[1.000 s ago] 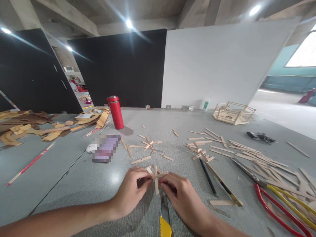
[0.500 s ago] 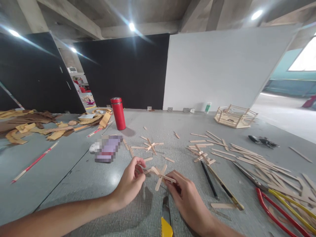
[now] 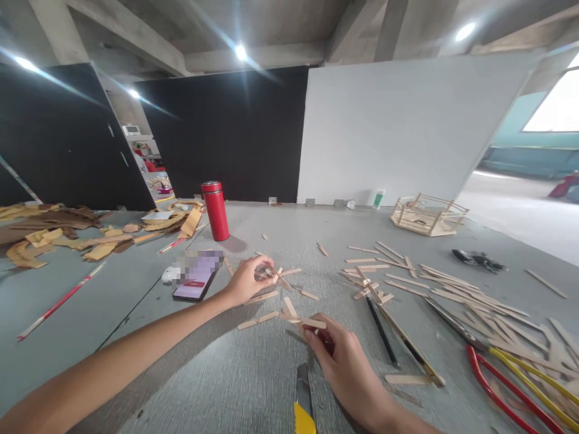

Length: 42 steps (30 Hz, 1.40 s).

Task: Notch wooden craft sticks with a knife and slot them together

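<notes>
My right hand [image 3: 341,355] is closed on one end of a small cross of wooden craft sticks [image 3: 292,308], held low over the table in the middle. A loose craft stick [image 3: 257,320] lies to its left. Farther out, my left hand [image 3: 251,280] has its thumb and fingers closed around part of a second stick cross [image 3: 284,282], and its fingers partly cover it. Between the hands rests another craft stick [image 3: 309,294]. Below the right hand's sticks is a utility knife [image 3: 304,410] with a yellow handle.
A phone [image 3: 199,277], a white mouse-like object [image 3: 170,275] and a red flask [image 3: 215,211] stand on the left. At right are a third stick cross [image 3: 371,283], a black pen [image 3: 382,331], loose sticks [image 3: 470,286], red-and-yellow-handled shears [image 3: 479,343] and a stick frame [image 3: 427,217].
My left hand has let go of the near cross and moved forward to the farther one. A loose stick now lies left of the near cross, which my right hand still holds. The phone's screen has lit up.
</notes>
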Available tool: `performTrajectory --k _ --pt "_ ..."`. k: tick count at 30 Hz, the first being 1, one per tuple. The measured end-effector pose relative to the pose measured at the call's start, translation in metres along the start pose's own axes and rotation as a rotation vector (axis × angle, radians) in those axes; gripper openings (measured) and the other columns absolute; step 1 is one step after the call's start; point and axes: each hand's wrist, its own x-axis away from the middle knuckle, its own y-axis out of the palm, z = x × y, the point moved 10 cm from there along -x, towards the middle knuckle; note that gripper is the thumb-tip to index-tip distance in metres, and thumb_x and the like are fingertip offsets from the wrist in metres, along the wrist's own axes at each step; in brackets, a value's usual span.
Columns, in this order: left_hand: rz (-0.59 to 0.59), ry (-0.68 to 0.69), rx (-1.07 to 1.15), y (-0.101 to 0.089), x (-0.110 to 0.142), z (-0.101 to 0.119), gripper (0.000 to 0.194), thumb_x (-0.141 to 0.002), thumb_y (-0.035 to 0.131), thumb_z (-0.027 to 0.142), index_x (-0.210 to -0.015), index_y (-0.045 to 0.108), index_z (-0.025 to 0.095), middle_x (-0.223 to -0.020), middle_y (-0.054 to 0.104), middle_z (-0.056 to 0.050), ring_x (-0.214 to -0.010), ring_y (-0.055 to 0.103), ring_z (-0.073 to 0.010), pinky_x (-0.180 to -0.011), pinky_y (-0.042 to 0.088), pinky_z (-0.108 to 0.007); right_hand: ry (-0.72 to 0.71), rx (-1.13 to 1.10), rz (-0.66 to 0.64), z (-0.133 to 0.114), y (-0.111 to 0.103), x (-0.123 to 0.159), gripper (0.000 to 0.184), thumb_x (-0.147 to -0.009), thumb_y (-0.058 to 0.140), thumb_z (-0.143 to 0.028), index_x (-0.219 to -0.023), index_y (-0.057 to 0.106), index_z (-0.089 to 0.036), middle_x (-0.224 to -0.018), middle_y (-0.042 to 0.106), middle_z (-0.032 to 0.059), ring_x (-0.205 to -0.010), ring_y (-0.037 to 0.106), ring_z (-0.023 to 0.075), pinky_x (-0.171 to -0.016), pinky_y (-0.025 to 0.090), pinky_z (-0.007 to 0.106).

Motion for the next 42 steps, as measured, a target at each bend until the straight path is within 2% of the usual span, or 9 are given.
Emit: performTrajectory --k 5,8,13,20,25,29,34,37,42 --pt "0.001 0.036 0.094 -0.003 0.017 0.022 0.034 -0.1 0.064 0.034 -0.129 0.061 0.016 -0.126 0.065 -0.011 -0.106 0.068 -0.0241 -0.089 0.059 -0.045 0.029 -0.062 0.027 0.004 -0.003 0.0 0.028 -0.104 0.05 -0.04 -0.093 0.066 -0.019 -0.08 0.065 0.002 -0.071 0.057 0.0174 -0.065 0.043 0.025" --pt "-0.003 0.045 0.121 -0.011 0.029 0.041 0.04 -0.099 0.063 0.021 -0.137 0.051 0.02 -0.1 0.075 -0.003 -0.092 0.072 -0.0178 -0.09 0.058 -0.038 0.032 -0.113 0.038 0.004 -0.005 0.001 0.029 -0.104 0.048 -0.042 -0.095 0.064 -0.019 -0.087 0.067 0.005 -0.078 0.061 0.0189 -0.069 0.048 0.027" --pt "0.043 0.035 0.105 -0.028 0.045 0.071 0.047 -0.093 0.063 0.014 -0.137 0.05 0.023 -0.102 0.078 -0.003 -0.093 0.073 -0.0175 -0.091 0.056 -0.036 -0.008 -0.189 0.064 0.0 -0.01 0.005 0.027 -0.106 0.045 -0.043 -0.098 0.059 -0.021 -0.093 0.064 0.0056 -0.084 0.061 0.0185 -0.077 0.049 0.027" --pt "0.034 0.015 0.1 -0.033 0.053 0.091 0.042 -0.092 0.063 0.016 -0.133 0.057 0.024 -0.1 0.079 -0.002 -0.086 0.072 -0.0169 -0.083 0.056 -0.033 0.082 -0.349 0.03 0.012 -0.008 0.014 0.032 -0.108 0.04 -0.046 -0.097 0.057 -0.022 -0.08 0.057 0.0006 -0.064 0.047 0.0138 -0.057 0.042 0.024" --pt "-0.025 -0.019 0.135 -0.015 0.062 0.089 0.026 -0.09 0.064 0.015 -0.115 0.068 0.022 -0.092 0.076 -0.001 -0.081 0.068 -0.0168 -0.077 0.055 -0.032 0.087 -0.447 -0.027 0.007 -0.005 0.014 0.031 -0.105 0.041 -0.033 -0.081 0.056 -0.021 -0.073 0.052 -0.0008 -0.062 0.046 0.0136 -0.054 0.041 0.024" --pt "-0.074 -0.043 0.252 0.007 0.073 0.086 0.007 -0.093 0.065 0.02 -0.095 0.072 0.02 -0.091 0.072 -0.003 -0.086 0.067 -0.0176 -0.083 0.056 -0.032 0.112 -0.56 -0.084 -0.001 0.0 0.012 0.028 -0.104 0.039 -0.033 -0.092 0.061 -0.02 -0.08 0.059 0.0019 -0.063 0.056 0.0152 -0.058 0.051 0.028" --pt "-0.096 -0.079 0.461 0.029 0.089 0.084 0.012 -0.1 0.059 0.023 -0.11 0.065 0.02 -0.111 0.071 -0.008 -0.095 0.072 -0.0178 -0.087 0.06 -0.032 0.115 -0.637 -0.155 -0.008 0.008 0.009 0.03 -0.104 0.042 -0.044 -0.093 0.057 -0.021 -0.084 0.064 0.0051 -0.075 0.066 0.0208 -0.069 0.059 0.034" --pt "-0.108 -0.128 0.57 0.039 0.097 0.083 0.017 -0.099 0.064 0.025 -0.115 0.059 0.022 -0.112 0.072 -0.008 -0.098 0.073 -0.0186 -0.089 0.061 -0.033 0.127 -0.596 -0.142 -0.002 0.008 0.008 0.032 -0.105 0.044 -0.049 -0.093 0.054 -0.022 -0.077 0.055 -0.0011 -0.064 0.056 0.0144 -0.058 0.05 0.027" --pt "-0.087 -0.376 0.931 0.06 0.109 0.066 0.038 -0.089 0.078 0.025 -0.108 0.044 0.026 -0.105 0.073 -0.004 -0.092 0.074 -0.0167 -0.078 0.06 -0.027 0.063 -0.536 -0.112 -0.001 0.006 0.004 0.033 -0.106 0.048 -0.051 -0.092 0.052 -0.021 -0.078 0.048 -0.0033 -0.064 0.046 0.0115 -0.058 0.042 0.024"
